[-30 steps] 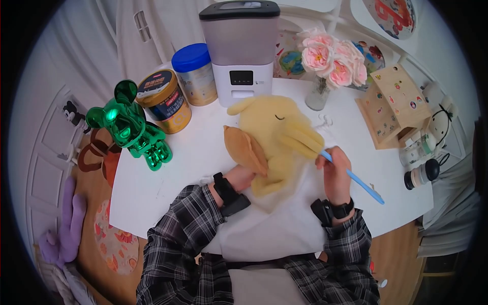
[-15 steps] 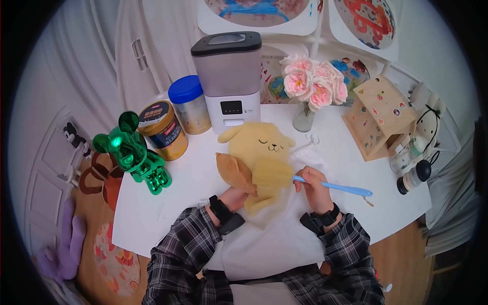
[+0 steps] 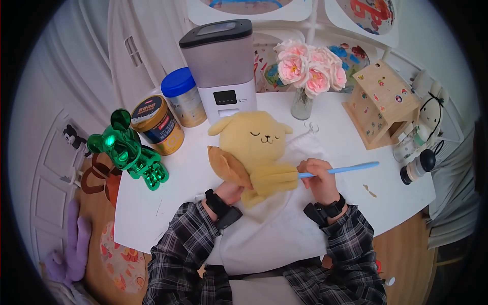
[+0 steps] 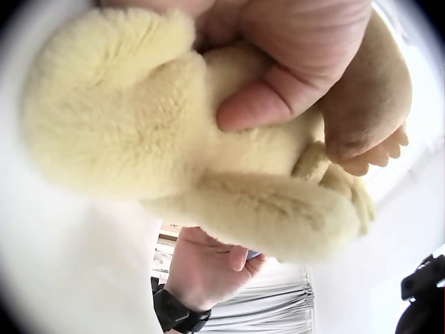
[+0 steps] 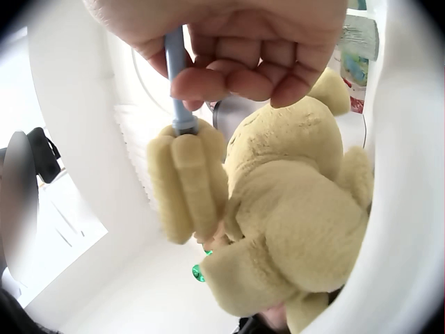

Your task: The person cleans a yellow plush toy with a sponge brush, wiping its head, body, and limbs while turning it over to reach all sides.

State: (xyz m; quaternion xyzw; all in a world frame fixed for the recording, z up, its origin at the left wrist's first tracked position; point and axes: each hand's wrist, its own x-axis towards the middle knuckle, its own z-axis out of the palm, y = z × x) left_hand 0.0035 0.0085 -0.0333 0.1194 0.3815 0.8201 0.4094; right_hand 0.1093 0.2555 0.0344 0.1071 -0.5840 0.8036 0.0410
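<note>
A pale yellow plush dog (image 3: 262, 140) with a stitched sleepy face leans back over the white table, a flat brown piece (image 3: 226, 165) at its side. My left hand (image 3: 231, 193) grips the plush low down; its thumb (image 4: 254, 108) presses into the fur in the left wrist view. My right hand (image 3: 321, 183) holds the blue handle of a small duster (image 5: 188, 188), fingers curled round it. The duster's yellow fluffy head lies across the front of the plush's body in the head view. Its handle (image 3: 356, 166) points right and slightly up.
White cloth (image 3: 277, 234) lies under the plush and over my lap. Behind stand a feeder-like dispenser (image 3: 223, 66), two tins (image 3: 162, 129), and roses (image 3: 310, 71) in a glass vase. A shiny green bear figure (image 3: 127, 147) is left; a wooden house (image 3: 384, 107) stands right.
The duster has moved from beside the plush's face down across its body. Its handle has swung from sloping down-right to slightly upward. My left hand keeps its grip; the head view has shifted.
</note>
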